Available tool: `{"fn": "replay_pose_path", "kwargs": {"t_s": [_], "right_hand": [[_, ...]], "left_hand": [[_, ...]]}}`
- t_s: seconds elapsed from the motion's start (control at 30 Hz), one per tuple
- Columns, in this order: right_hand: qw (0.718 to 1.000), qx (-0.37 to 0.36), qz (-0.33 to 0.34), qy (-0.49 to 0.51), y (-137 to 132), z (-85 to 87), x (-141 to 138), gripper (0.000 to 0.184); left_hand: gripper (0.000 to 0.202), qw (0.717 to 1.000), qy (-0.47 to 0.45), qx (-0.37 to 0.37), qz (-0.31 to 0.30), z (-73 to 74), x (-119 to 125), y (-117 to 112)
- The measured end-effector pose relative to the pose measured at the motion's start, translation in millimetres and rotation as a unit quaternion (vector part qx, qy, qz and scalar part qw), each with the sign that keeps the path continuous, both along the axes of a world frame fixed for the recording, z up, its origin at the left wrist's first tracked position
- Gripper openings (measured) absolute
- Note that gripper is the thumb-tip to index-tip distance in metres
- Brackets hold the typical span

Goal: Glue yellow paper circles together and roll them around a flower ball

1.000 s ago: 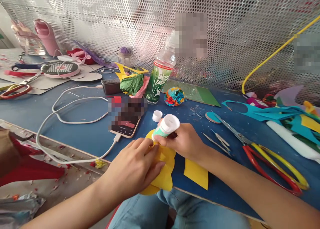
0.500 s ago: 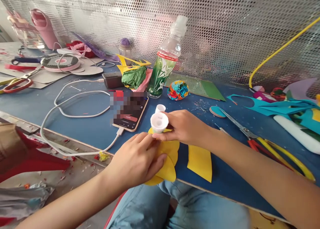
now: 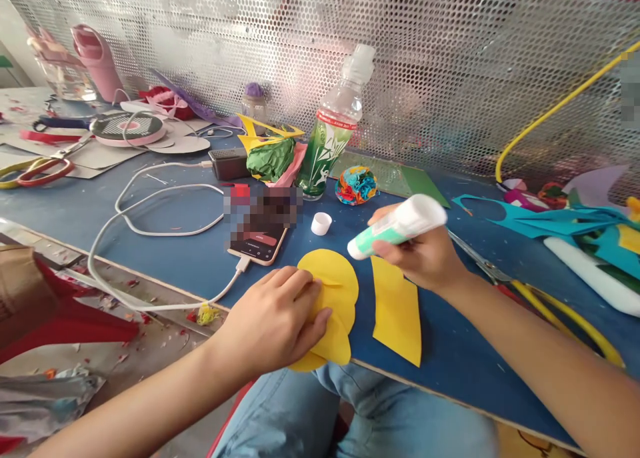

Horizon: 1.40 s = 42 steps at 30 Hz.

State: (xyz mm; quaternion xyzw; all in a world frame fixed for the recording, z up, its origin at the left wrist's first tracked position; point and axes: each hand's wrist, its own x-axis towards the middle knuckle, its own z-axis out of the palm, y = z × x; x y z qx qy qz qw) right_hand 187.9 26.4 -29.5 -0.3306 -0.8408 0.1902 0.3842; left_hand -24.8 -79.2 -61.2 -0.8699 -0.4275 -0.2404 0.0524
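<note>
My left hand [image 3: 273, 321] lies on a stack of round yellow paper pieces [image 3: 333, 298] at the front edge of the blue table [image 3: 190, 258], fingers pressed down on the paper. Lifted to the right of the yellow pieces, my right hand [image 3: 425, 255] grips a white and green glue stick [image 3: 397, 226] with its tip pointing left. The glue stick's white cap [image 3: 321, 223] stands on the table behind the paper. A loose yellow paper sheet [image 3: 397, 308] lies just right of the round pieces.
A phone [image 3: 257, 235] on a white charging cable [image 3: 150, 225] lies left of the cap. Behind stand a green plastic bottle [image 3: 333, 135], a colourful paper ball [image 3: 356, 183] and crumpled green paper [image 3: 273, 158]. Scissors [image 3: 550, 291] and teal paper scraps [image 3: 560, 221] are at right.
My right hand has lifted the glue stick off the yellow paper and swung it up and to the right. My left hand still lies on the paper.
</note>
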Motion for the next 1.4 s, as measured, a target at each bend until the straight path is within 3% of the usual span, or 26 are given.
{"fn": "replay_pose_path", "kwargs": {"t_s": [0.1,0.3,0.7,0.97,1.07,1.2,1.3,1.4], "right_hand": [[0.994,-0.017,-0.025,0.106,3,-12.9,0,0.025],[0.984,-0.094,-0.004,0.149,2,-25.4,-6,0.026],[0.97,-0.111,-0.038,0.211,-3,-13.6,-3,0.028],[0.949,-0.149,-0.053,0.273,5,-13.8,-2,0.028],[0.941,-0.161,-0.041,0.296,7,-17.0,-1,0.028],[0.935,-0.173,-0.028,0.309,9,-19.4,0,0.027],[0.904,-0.247,-0.004,0.347,8,-15.7,-3,0.029],[0.841,-0.357,0.025,0.406,4,-7.2,-7,0.032]], "left_hand": [[0.032,1.0,0.012,-0.018,-0.013,3.3,0,0],[0.04,0.993,0.093,-0.059,-0.038,9.4,0,2],[0.047,0.983,0.153,-0.1,-0.015,30.2,9,7],[0.055,0.981,0.168,-0.085,0.041,31.6,14,48],[0.047,0.983,0.139,-0.118,0.009,42.1,11,52],[0.053,0.975,0.091,-0.2,-0.003,59.7,-4,45],[0.058,0.967,0.089,-0.238,-0.008,63.8,-13,39],[0.061,0.969,0.107,-0.223,-0.018,58.1,-13,35]]}}
